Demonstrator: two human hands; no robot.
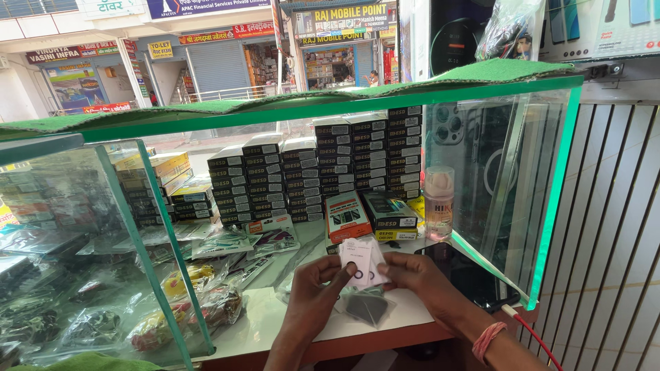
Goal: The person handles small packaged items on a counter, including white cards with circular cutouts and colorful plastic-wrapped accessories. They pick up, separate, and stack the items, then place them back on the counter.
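Stacked boxes (309, 172) behind hands; bottle (438, 203) right of boxes; phone (471, 275) right (on counter (275, 319)).

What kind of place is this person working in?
Most likely a small phone-accessory shop that opens onto a street. Stacks of small dark boxes fill a glass display counter, a phone lies on the white shelf, and both hands, left hand and right hand, hold small white packets.

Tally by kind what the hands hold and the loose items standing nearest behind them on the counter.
White packets held by left hand and right hand: 1
Orange box: 1
Black box: 1
Pump bottle: 1
Dark phone: 1
Total: 5
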